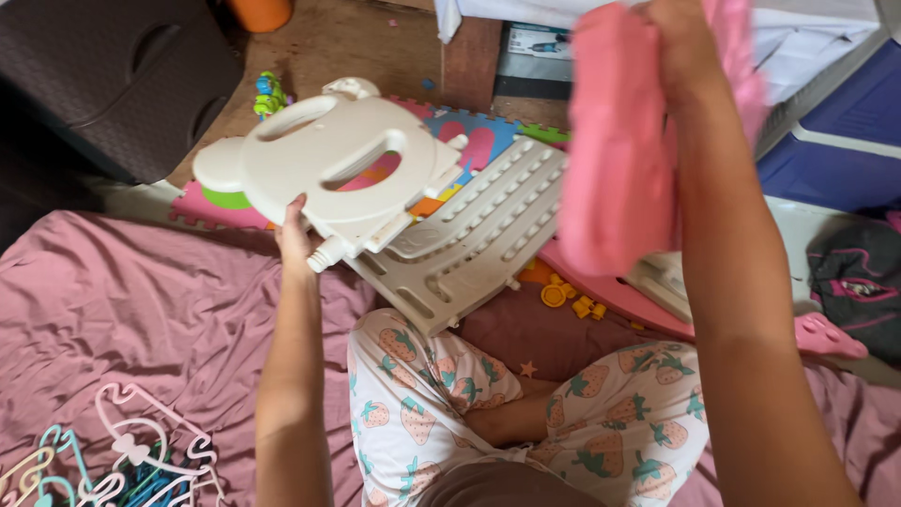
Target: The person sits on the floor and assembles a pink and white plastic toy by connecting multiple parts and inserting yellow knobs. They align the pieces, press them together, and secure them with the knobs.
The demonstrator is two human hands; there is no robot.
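Right now your left hand (293,230) grips the lower edge of the white plastic panel (333,164), a smooth, rigid, rounded piece with cut-out handles, lifted above the ribbed grey panel (479,235). Your right hand (680,38) is clenched on a soft pink cloth (615,150), raised high. With one edge pinched, the slick panel could tilt and drop onto your strawberry-print trousers (422,394).

You sit on a mauve bedsheet (122,300) spread over the floor; pastel plastic clothes hangers (122,460) lie on it at lower left. Beyond it, small yellow plastic pieces (572,299) rest beside a multicoloured foam puzzle mat (474,141).
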